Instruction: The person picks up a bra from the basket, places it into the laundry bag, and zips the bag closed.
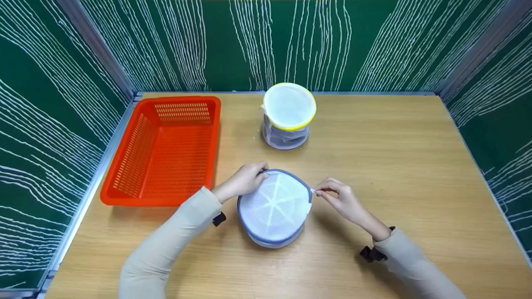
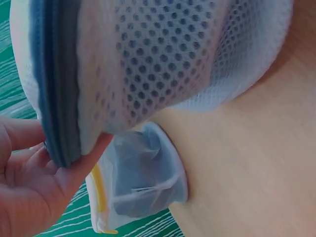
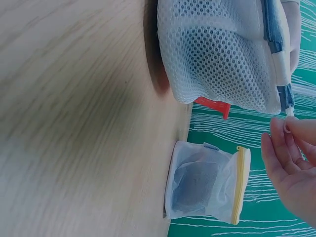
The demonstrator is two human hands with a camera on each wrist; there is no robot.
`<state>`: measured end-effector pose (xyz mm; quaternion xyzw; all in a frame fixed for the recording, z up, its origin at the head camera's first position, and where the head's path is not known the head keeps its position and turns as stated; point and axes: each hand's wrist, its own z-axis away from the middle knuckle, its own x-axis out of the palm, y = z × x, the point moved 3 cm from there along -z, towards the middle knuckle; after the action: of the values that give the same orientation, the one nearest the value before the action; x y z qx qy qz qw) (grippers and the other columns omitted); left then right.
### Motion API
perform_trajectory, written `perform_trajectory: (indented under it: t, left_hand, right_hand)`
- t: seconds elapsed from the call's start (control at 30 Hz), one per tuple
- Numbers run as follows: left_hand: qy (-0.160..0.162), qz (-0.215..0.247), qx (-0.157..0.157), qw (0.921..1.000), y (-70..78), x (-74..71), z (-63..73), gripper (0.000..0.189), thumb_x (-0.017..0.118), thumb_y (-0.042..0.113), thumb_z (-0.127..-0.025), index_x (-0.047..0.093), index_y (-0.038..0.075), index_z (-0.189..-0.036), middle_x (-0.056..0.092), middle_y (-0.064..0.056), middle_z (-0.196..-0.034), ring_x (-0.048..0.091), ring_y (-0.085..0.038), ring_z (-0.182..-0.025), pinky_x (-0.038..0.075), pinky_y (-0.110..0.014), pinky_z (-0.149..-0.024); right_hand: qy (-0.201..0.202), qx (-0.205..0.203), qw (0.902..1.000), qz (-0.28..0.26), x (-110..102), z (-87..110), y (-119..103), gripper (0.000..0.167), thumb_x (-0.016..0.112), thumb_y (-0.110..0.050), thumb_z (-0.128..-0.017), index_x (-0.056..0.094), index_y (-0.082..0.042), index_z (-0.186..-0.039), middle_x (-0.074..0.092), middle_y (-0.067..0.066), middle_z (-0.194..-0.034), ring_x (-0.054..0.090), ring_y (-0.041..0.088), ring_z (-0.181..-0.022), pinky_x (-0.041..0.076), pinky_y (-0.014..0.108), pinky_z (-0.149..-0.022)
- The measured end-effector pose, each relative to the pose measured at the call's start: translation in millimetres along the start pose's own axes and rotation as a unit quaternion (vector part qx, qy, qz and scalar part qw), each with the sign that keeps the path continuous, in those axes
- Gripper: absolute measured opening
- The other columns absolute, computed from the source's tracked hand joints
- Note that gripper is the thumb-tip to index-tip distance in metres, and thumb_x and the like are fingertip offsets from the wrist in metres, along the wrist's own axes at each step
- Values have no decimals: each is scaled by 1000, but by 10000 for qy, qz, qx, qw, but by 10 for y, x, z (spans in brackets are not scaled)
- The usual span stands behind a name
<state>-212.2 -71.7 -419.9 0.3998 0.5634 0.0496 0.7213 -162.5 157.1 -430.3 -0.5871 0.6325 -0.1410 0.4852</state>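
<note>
A round white mesh laundry bag (image 1: 274, 207) with a blue zipper round its top stands on the table before me. My left hand (image 1: 248, 179) grips its rim at the upper left, thumb on the top and fingers beneath the blue zipper band (image 2: 57, 74) in the left wrist view. At the bag's right edge, my right hand (image 1: 341, 198) pinches the small white zipper pull (image 3: 290, 112) between thumb and fingertips. The mesh side (image 3: 212, 54) bulges out below the zipper, and the lid lies across the top.
Farther back stands a second bag, white with a yellow zipper (image 1: 289, 112), with something dark showing through its side in the wrist views. An orange-red plastic basket (image 1: 166, 202) sits at the left. Green walls with white lines (image 1: 224, 45) enclose the wooden table (image 1: 395, 158).
</note>
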Motion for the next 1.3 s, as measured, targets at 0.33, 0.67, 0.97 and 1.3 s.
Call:
perform_trajectory:
  t: [0.33, 0.67, 0.97, 1.3]
  left_hand:
    - [757, 381, -229, 9961, -69, 48, 109, 10, 50, 5, -88, 54, -1, -94, 61, -16, -93, 57, -24, -87, 46, -36, -79]
    - [1202, 685, -642, 9883, -121, 108, 179, 10, 50, 4, -88, 54, -1, -96, 62, -17, -94, 56, -24, -84, 47, -36, -77]
    - [1317, 1604, -1217, 9706, -218, 144, 221, 17, 56, 11, -85, 58, -3, -96, 62, -17, -94, 58, -24, -87, 48, -31, -77]
    - [1819, 2407, -1546, 9408, -324, 161, 450, 26, 55, 11, -85, 59, -5, -104, 61, -18, -100, 57, -25, -90, 47, -31, -80]
  right_hand:
    - [69, 40, 10000, -30, 9, 3, -8, 13, 59, 19, -71, 62, 9, -80, 60, 17, -78, 57, 15, -75, 49, 17, -70]
    - [140, 217, 9996, -147, 11, 4, 28, 13, 59, 19, -72, 62, 10, -81, 60, 18, -78, 57, 12, -76, 49, 17, -70]
    - [8, 1525, 9772, -1478, 87, 105, 139, 14, 52, 12, -82, 56, 17, -94, 58, 25, -81, 59, 18, -64, 52, 28, -60]
    - [66, 2651, 9179, -2950, 274, 472, 753, 37, 54, -17, -88, 50, 7, -115, 63, 13, -89, 62, 22, -74, 52, 35, -68]
